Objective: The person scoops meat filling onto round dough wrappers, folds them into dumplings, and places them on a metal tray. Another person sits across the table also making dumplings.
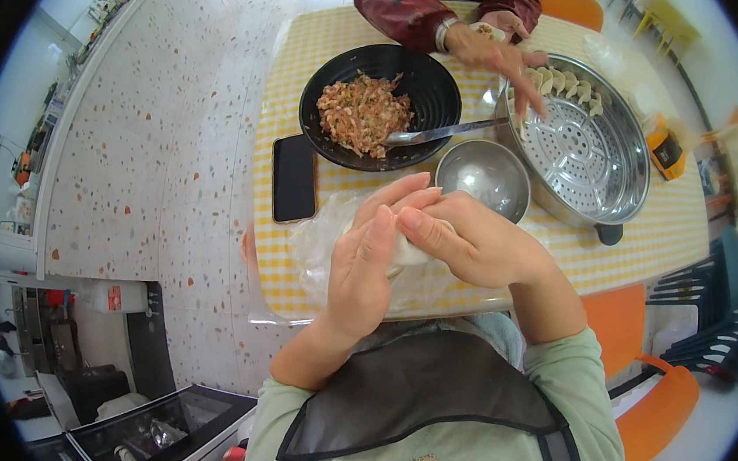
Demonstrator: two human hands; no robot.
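Between my two hands is a piece of white dumpling dough (409, 255), largely hidden by the fingers. My left hand (366, 263) cups it from the left, thumb upright. From the other side my right hand (473, 243) presses on it, the two thumbs nearly meeting on top. Under the hands a crinkled clear plastic bag (318, 242) lies on the table. Just beyond them stands a steel bowl (489, 175). A black bowl (435, 108) holds minced filling (363, 111), and a metal spoon (443, 132) rests in it.
A co-worker's hand (496, 57) reaches over a steel steamer pan (573, 149) with several folded dumplings (569, 85) along its rim. Their other hand (512, 24) holds a filled wrapper (487, 31). A phone (294, 179) lies left on the checked tablecloth (273, 275); an orange chair (617, 325) stands right.
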